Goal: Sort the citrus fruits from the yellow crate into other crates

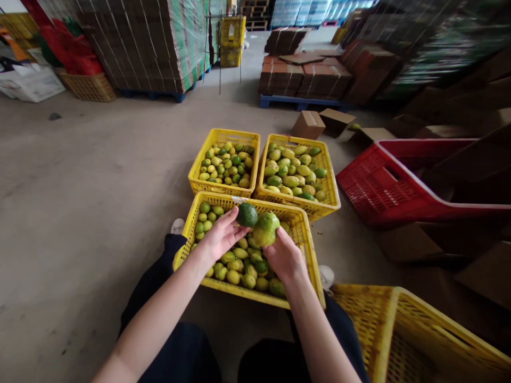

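Over a crate (245, 294), left fingers (239, 233) grip dark fruit (247, 215), right fingers (283, 239), seemingly, paler fruit (265, 229).

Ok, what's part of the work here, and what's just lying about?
Seemingly in use:
dark green round fruit, left hand
yellow-green round fruit, right hand
three yellow plastic crates of fruit

Seemingly lying about:
red plastic crate
brown cardboard boxes

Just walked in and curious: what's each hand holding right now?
Left hand: holding a dark green fruit.
Right hand: holding a lighter yellow-green fruit.
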Demonstrator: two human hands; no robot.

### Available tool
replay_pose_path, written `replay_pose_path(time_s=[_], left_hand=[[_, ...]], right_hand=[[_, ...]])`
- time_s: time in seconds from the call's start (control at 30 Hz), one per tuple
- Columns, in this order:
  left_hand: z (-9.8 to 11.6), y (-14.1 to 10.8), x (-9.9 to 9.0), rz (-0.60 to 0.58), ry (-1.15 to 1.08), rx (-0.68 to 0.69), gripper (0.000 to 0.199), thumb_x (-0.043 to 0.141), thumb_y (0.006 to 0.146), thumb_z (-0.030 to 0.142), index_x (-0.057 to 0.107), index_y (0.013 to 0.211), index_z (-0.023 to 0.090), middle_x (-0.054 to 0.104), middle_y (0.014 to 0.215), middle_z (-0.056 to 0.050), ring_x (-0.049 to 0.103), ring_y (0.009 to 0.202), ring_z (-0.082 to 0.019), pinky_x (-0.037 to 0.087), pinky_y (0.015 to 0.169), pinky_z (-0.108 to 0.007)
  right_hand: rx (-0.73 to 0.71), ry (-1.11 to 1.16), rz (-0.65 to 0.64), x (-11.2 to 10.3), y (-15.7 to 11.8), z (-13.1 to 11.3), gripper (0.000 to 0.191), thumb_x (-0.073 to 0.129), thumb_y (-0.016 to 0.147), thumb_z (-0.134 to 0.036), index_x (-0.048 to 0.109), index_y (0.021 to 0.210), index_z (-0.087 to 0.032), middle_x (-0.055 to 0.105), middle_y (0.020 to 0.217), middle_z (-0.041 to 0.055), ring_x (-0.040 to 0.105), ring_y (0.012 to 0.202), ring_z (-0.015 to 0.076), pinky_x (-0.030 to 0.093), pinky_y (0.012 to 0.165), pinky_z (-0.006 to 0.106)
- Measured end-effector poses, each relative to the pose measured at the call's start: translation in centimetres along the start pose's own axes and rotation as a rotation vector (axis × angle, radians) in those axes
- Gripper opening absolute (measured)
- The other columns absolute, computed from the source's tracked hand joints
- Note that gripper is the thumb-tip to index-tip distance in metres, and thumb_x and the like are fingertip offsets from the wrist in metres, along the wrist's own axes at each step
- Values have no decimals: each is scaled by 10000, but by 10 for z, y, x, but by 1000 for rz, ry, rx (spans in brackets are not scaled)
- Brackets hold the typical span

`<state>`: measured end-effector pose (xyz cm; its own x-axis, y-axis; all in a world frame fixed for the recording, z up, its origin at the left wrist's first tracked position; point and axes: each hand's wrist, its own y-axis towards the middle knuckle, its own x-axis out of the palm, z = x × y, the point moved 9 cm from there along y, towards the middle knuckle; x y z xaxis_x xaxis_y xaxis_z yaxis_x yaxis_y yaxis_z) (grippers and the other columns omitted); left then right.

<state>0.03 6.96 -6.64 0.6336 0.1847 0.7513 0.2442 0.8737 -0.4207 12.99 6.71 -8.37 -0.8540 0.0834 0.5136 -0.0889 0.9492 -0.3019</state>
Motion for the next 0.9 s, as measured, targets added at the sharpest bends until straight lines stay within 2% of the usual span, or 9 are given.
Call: replay_pose_path(time_s=[0.13,0.23,0.37,0.5,0.6,0.73,0.9], left_hand=[[4,0,-1,15,-11,30,204,611,833,275,641,947,108,694,939,-86,660,847,-155,538,832,-278],[6,-1,-4,57,-22,57,162,601,838,242,640,910,102,702,896,-82,672,840,-163,540,871,-319],[4,-1,-6,87,-17,41,191,592,845,260,641,915,89,706,875,-100,675,882,-186,536,892,-338],[3,-1,-2,52,-11,8,257,564,864,292,638,987,79,703,918,-118,670,916,-195,545,869,-317],[5,-2,-1,47,34,36,243,563,865,285,644,981,88,709,913,-104,673,912,-191,550,855,-308],[9,-3,4,4,126,96,200,637,810,255,663,935,100,716,907,-83,674,917,-192,538,866,-299],[8,-4,6,-29,135,88,199,683,768,250,669,902,103,712,906,-79,676,899,-196,525,879,-323]], right_hand=[[-4,-54,-15,0,1,0,293,606,725,-479,632,922,-263,691,1053,32,653,944,244,556,760,374],[-8,-25,0,-4,2,0,250,598,733,-453,629,908,-277,698,1032,29,656,938,252,552,795,406],[-13,-7,-1,-3,2,-2,255,586,744,-461,642,903,-270,710,1006,33,665,930,259,545,836,438],[40,73,-35,5,1,-1,248,607,739,-461,665,859,-252,729,941,29,677,918,257,546,850,435],[59,109,-45,8,1,0,246,651,709,-441,678,850,-241,734,919,33,675,935,254,551,846,413],[35,115,-47,7,1,1,244,678,698,-393,680,891,-244,726,979,20,665,972,244,544,861,408],[-4,109,-45,4,2,1,252,715,673,-321,676,914,-262,717,1008,-10,659,982,214,534,880,379]])
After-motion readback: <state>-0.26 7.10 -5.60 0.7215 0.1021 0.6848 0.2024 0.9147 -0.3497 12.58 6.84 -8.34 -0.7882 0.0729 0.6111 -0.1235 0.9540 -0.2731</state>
